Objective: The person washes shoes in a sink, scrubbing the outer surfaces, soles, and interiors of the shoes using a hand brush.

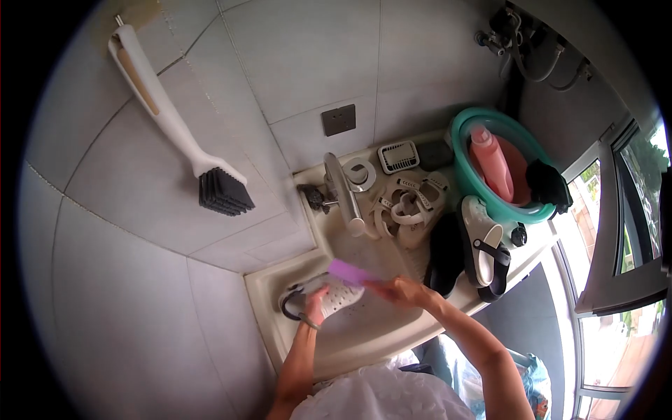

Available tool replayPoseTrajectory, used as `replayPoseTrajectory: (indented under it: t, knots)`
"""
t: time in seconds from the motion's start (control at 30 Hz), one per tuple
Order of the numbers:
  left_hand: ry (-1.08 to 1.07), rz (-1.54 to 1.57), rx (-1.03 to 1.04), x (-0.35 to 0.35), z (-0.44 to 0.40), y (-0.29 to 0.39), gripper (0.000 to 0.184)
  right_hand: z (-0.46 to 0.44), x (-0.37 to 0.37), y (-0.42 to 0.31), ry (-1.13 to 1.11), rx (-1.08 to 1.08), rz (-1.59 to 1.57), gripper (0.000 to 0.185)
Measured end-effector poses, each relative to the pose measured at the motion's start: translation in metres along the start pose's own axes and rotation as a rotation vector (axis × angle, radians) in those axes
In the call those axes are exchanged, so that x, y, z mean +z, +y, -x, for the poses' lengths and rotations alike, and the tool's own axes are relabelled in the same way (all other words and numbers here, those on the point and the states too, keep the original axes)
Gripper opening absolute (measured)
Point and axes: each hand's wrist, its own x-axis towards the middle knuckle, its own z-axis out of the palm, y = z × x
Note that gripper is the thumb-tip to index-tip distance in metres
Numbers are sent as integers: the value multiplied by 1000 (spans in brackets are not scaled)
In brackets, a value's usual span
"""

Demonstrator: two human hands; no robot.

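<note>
In the sink (266, 308), my left hand (317, 303) is closed on a white clog (337, 297) with holes and a dark strap, its heel end to the left. My right hand (400, 290) grips a purple brush (350, 272), slightly blurred, whose far end lies over the clog's upper side. The brush's underside is hidden. A metal faucet (341, 192) stands just above the clog.
White sandals (409, 210), a black shoe (446, 255) and a white clog (476, 231) lie on the ribbed side. Behind them, a green basin (462, 154) holds a pink bottle (492, 164). A long-handled brush (164, 115) hangs on the wall.
</note>
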Motion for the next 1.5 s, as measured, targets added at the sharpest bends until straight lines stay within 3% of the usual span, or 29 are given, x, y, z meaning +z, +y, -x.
replayPoseTrajectory:
  t: [0.03, 0.13, 0.2, 0.23, 0.37, 0.47, 0.53, 0.73, 0.8, 0.87, 0.9, 0.93, 0.97, 1.0, 1.07, 1.1, 1.13, 1.2, 1.27, 1.33, 1.4, 1.43, 1.5]
  knots:
    - [-44, -147, 18, -40, -30, -28, 39, -7, 4, -7, -28, -5, 35, 56]
    - [-19, -164, 21, -9, -19, -32, 44, -18, 1, -13, 0, -69, 6, 58]
    - [-120, -93, 11, 12, -5, -27, 44, -6, -7, -6, 68, -104, -150, 52]
    - [-133, -115, -17, 11, -3, -20, 45, 2, -37, -37, -4, 38, -79, 54]
    - [-105, 18, -85, 36, 12, 2, 45, 41, -69, -43, 64, 82, -69, 55]
    - [-147, 83, -153, 46, 18, 10, 48, 61, -54, -40, 159, 6, -107, 54]
    - [-193, 100, -157, 41, 14, 2, 47, 62, -44, -42, 77, 79, -87, 53]
    - [-263, 99, -135, 35, 9, -12, 45, 22, -17, -23, 110, 22, 13, 58]
    - [-99, -102, -106, 40, 17, -17, 45, 9, -14, -18, 136, 0, 64, 55]
    - [-160, -21, -109, 33, 16, -23, 46, -4, -16, -15, 147, 6, 79, 54]
    - [-157, 24, -78, 35, 17, -23, 47, -9, -25, -26, 182, 114, -6, 55]
    - [-151, 75, -48, 42, 22, -22, 49, -11, -32, -37, 211, 223, -92, 58]
    - [-189, 116, -24, 49, 26, -21, 53, -14, -38, -43, 120, 294, -208, 76]
    - [-191, 119, -13, 49, 24, -23, 53, -15, -31, -42, 116, 285, -202, 76]
    - [-254, 151, -4, 41, 21, -31, 53, -15, -5, -34, 291, 86, -324, 93]
    - [-263, 125, -1, 40, 21, -34, 59, -18, -2, -30, 243, 126, -399, 106]
    - [-264, 125, -1, 38, 24, -35, 59, -20, 0, -26, 243, 126, -398, 106]
    - [-213, -50, -103, 34, 31, -35, 61, -26, -1, -24, 298, 143, -583, 108]
    - [-164, -201, -137, 27, 37, -25, 66, -30, -11, -28, 223, 209, -538, 112]
    - [25, -913, -370, 17, 33, -7, 74, -36, -14, -33, 123, 141, -493, 113]
    - [59, -1562, -652, 13, 20, 11, 85, -44, -15, -34, 90, 169, -440, 115]
    - [32, -1441, -25, 14, 30, 4, 90, -50, -12, -30, 55, 168, -391, 114]
    - [-16, -1317, 443, 35, 39, 7, 94, -58, -7, -30, 10, 159, -317, 109]
